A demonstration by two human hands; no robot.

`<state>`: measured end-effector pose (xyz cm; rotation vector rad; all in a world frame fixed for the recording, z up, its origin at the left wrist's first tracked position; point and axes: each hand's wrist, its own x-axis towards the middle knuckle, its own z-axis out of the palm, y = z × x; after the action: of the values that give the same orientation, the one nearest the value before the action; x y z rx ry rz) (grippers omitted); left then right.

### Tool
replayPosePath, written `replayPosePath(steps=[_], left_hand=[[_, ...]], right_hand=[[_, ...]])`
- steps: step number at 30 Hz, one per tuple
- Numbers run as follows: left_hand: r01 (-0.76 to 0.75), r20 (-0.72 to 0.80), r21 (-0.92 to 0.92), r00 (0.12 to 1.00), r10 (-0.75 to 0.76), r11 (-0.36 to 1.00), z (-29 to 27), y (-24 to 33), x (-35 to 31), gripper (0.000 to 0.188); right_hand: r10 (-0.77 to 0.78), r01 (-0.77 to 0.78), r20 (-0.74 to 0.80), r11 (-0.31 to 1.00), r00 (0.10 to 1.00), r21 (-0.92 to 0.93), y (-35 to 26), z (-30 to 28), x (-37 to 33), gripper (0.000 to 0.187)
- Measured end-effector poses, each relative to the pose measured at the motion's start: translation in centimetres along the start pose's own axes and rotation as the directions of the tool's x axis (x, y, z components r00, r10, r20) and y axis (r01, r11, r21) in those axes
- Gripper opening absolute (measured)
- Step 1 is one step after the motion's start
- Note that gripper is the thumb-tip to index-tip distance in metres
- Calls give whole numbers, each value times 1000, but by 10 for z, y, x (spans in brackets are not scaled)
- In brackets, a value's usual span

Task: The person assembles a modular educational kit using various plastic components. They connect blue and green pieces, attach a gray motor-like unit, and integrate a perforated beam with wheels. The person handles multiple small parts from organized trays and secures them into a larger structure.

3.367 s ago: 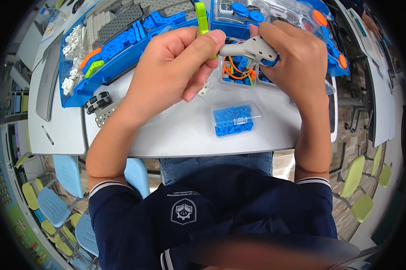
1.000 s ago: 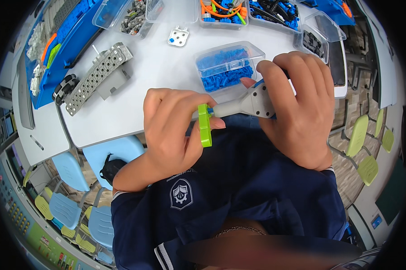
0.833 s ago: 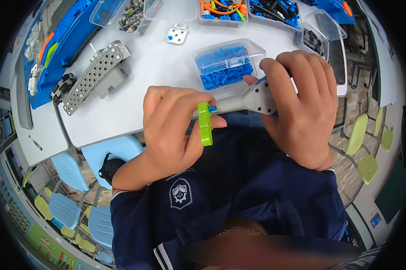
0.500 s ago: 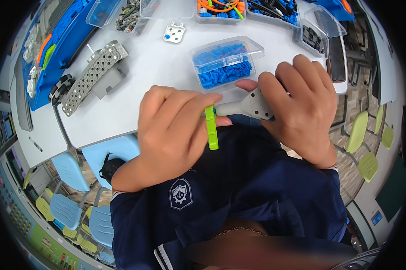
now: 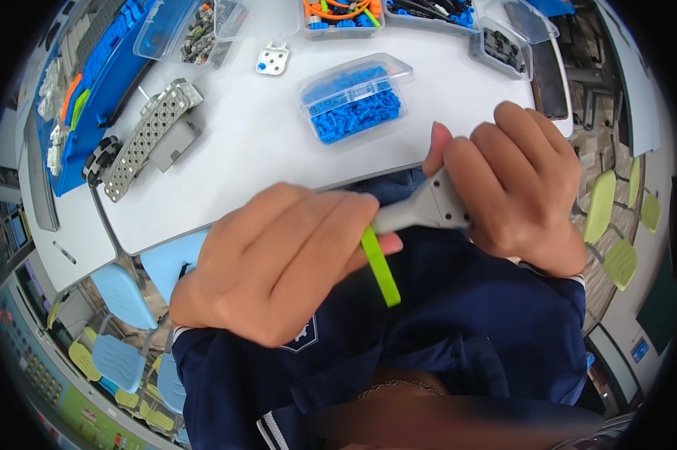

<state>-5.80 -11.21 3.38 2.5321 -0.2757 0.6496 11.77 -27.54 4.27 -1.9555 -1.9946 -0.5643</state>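
My left hand (image 5: 289,255) pinches a flat lime-green plastic piece (image 5: 382,270), which hangs down from the fingertips at a slant. My right hand (image 5: 512,184) is wrapped round a grey tapered tool (image 5: 427,204) with small dark screws in its side, its thumb pointing up. The tool's narrow end meets the upper part of the green piece at my left fingertips, which cover the exact contact. Both hands are off the table's near edge, in front of my body.
On the white table (image 5: 233,142) stand a clear box of blue connector pegs (image 5: 357,112), a grey perforated assembly (image 5: 149,135) and a small white plate (image 5: 272,58). More parts boxes (image 5: 343,26) line the far side, and a blue tray (image 5: 91,112) stands at left.
Both hands still hold the same parts. The left hand has moved lower and nearer my body, and the green piece has tilted from nearly upright to slanting. The view has shifted slightly.
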Motion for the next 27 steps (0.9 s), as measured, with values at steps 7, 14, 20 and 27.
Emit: replayPosePath(steps=[7, 14, 20, 27], left_hand=[[327, -160, -6, 933, -323, 945, -35, 0, -4, 34], [338, -146, -282, 910, -388, 898, 12, -8, -13, 39], [386, -117, -416, 875, -470, 823, 25, -3, -5, 35], [302, -146, -355, 917, -372, 885, 33, -9, -8, 31]], right_hand=[[181, -189, -56, 923, 982, -335, 54, -22, -18, 27], [240, -237, -13, 949, 971, -206, 27, -5, -25, 24], [283, -284, 28, 947, 959, 153, 4, 1, -1, 27], [338, -390, 230, 553, 913, 736, -16, 13, -2, 19]])
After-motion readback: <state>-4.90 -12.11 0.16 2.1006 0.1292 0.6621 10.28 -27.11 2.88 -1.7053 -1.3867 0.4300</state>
